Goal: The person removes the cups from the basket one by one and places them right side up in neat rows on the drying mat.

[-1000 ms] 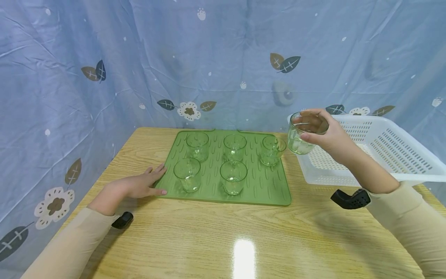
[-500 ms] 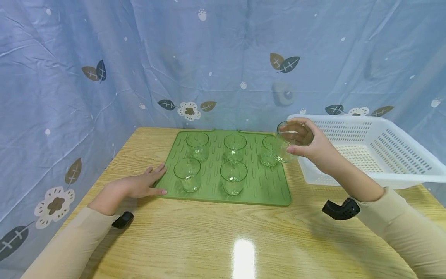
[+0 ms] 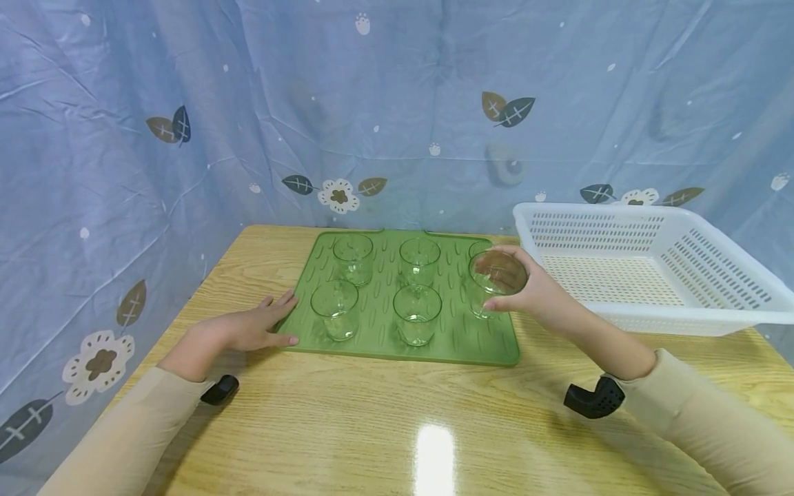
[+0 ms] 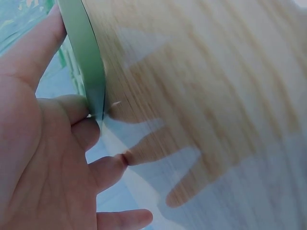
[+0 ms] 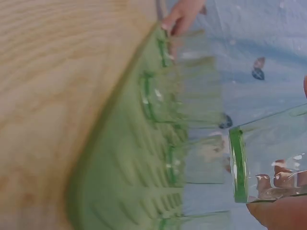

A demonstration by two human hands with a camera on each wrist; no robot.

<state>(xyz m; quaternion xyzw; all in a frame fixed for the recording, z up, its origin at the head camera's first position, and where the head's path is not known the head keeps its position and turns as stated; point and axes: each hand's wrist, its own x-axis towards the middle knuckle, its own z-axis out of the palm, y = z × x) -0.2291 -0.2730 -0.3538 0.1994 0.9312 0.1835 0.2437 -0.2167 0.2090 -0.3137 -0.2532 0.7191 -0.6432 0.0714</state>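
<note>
My right hand (image 3: 541,295) grips a clear, green-tinted drinking glass (image 3: 480,295), thumb on the near side and fingers round the far side. The glass is upright over the right part of a green ribbed mat (image 3: 375,324). In the right wrist view the base of this glass (image 5: 238,165) hangs apart from the mat. On the mat stand two glasses in front, such as the front middle glass (image 3: 417,320), and three behind; the back right one is partly hidden by the held glass. My left hand (image 3: 251,329) rests at the mat's left edge, fingers spread.
A white perforated plastic basket (image 3: 645,318) stands at the right, close to the mat's right edge. Everything rests on a wood-grain table (image 3: 322,420). A blue patterned curtain (image 3: 397,124) hangs right behind and along the left side.
My right hand has carried the glass left and down, from beside the basket to over the mat's right part. The left hand stays where it was.
</note>
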